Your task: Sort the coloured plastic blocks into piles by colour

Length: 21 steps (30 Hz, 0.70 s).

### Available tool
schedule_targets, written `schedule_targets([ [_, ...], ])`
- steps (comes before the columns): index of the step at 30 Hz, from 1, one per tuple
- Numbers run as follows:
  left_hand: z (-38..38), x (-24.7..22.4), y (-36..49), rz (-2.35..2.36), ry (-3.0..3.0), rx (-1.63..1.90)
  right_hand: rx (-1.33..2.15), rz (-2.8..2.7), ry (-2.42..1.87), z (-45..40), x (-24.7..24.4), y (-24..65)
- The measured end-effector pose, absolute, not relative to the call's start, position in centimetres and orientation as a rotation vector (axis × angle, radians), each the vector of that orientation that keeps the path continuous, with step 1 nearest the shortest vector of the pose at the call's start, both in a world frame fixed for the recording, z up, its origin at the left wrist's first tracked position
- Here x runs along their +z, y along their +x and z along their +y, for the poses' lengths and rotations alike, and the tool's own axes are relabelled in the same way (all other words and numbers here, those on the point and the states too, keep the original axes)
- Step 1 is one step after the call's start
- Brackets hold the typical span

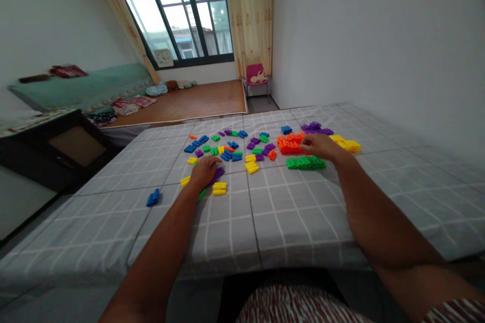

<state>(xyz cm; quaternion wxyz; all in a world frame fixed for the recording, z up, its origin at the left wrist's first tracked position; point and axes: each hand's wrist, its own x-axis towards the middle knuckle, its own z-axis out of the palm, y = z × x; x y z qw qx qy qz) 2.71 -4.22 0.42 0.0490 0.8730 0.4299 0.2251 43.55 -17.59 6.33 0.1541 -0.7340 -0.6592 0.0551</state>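
Here, half-curled left hand (204, 169) adjoins one purple cluster (217, 175), curled right hand (318, 145) one orange cluster (288, 145), holds unclear.

The right hand (313, 144) is at the orange block cluster (290, 144), whose near side, at six o'clock, has a row of green blocks (306, 163). Purple blocks (315, 127) lie at one o'clock from the orange ones, and yellow blocks (345, 144) at three o'clock. The left hand (205, 169) reaches over scattered blocks, nearest a purple piece (216, 175). Well apart, at eight o'clock from that hand, a blue pair (153, 198) rests on the checked cloth (303, 207).
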Motion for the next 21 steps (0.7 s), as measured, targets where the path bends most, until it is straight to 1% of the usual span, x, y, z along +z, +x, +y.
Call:
schedule_targets([
  [2, -4.3, 1.0, 2.7, 1.32, 2.582, 0.853, 0.094, -1.886, -1.987, -17.3, 6.4, 42.5],
  [4, -4.3, 1.7, 2.4, 1.316, 2.458, 1.056, 0.101, -1.926, -1.846, -17.1, 6.2, 40.8],
  [7, -3.9, 2.6, 1.6, 1.313, 2.223, 1.346, 0.263, -2.081, -1.646, -16.9, 5.8, 37.0],
  [10, -3.3, 2.7, 0.9, 1.267, 1.955, 1.533, 0.392, -2.344, -1.463, -16.5, 5.5, 32.7],
  [13, -2.8, 2.2, 0.5, 1.197, 1.616, 1.597, 0.346, -2.579, -1.353, -14.8, 5.5, 29.1],
  [15, -2.4, 1.8, 0.2, 1.177, 1.441, 1.616, 0.281, -2.642, -1.354, -12.9, 5.8, 27.3],
  [21, -1.4, 1.3, -1.5, 1.257, 1.353, 1.689, 0.201, -2.507, -1.445, -5.7, 5.5, 23.0],
])
